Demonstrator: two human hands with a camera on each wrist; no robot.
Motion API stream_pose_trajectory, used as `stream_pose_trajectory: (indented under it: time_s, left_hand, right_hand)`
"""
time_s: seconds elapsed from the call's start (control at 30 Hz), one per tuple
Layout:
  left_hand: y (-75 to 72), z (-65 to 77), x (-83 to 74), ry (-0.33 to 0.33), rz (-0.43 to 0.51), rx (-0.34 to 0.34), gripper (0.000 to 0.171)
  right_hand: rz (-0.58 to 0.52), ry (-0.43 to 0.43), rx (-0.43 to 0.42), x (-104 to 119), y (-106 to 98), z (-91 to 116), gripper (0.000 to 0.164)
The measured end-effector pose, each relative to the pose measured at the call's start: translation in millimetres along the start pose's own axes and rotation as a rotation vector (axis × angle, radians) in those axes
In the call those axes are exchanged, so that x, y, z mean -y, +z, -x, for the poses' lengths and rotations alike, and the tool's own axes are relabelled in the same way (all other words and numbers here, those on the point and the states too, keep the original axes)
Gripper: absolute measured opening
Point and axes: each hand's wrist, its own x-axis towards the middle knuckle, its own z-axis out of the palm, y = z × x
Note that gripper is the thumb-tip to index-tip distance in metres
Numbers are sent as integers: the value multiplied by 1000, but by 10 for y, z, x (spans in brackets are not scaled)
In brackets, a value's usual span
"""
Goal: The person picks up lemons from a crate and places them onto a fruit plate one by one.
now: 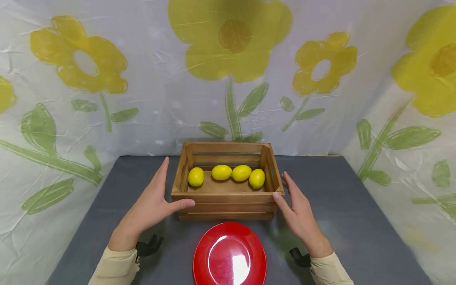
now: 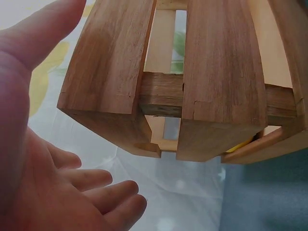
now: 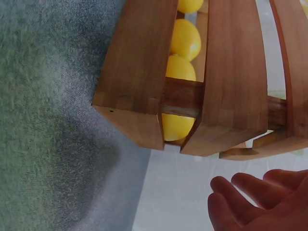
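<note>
In the head view, a wooden crate (image 1: 228,207) stands toward the far side of the tabletop (image 1: 313,174), its long front facing the person. Four lemons (image 1: 221,172) lie inside on its floor: one apart at the left, three in a close row toward the right; the walls would keep them from rolling away. The left hand (image 1: 153,208) and the right hand (image 1: 299,211) flank the crate, fingers extended and thumbs toward the front corners, probably so that both ends could be steadied evenly. Neither hand appears to grasp anything, though light thumb contact is hard to judge. A red plate (image 1: 201,253) lies flat just in front of the crate, between the forearms, likely there to be within easy reach of either hand.

In the left wrist view, the left hand is released: the fingers stand apart from the slats, the thumb is spread wide beside them, a shape that seems suited to the end's width. A sliver of yellow shows between the slats.

In the right wrist view, the right hand's fingers, loosely bent and released, are near the crate's end without touching it; the thumb is out of sight. Lemons show through the gaps, held in by the slats.
</note>
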Motion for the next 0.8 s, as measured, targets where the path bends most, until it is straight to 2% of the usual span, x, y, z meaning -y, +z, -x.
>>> stream_pose_trajectory:
  time_s: [0.37, 0.8]
  left_hand:
    - [72, -27, 37, 9, 22, 14, 142]
    - [164, -78, 29, 50, 17, 18, 136]
  right_hand:
    - [-25, -44, -13, 26, 43, -5, 70]
    - [-66, -44, -22, 8, 109, -3, 64]
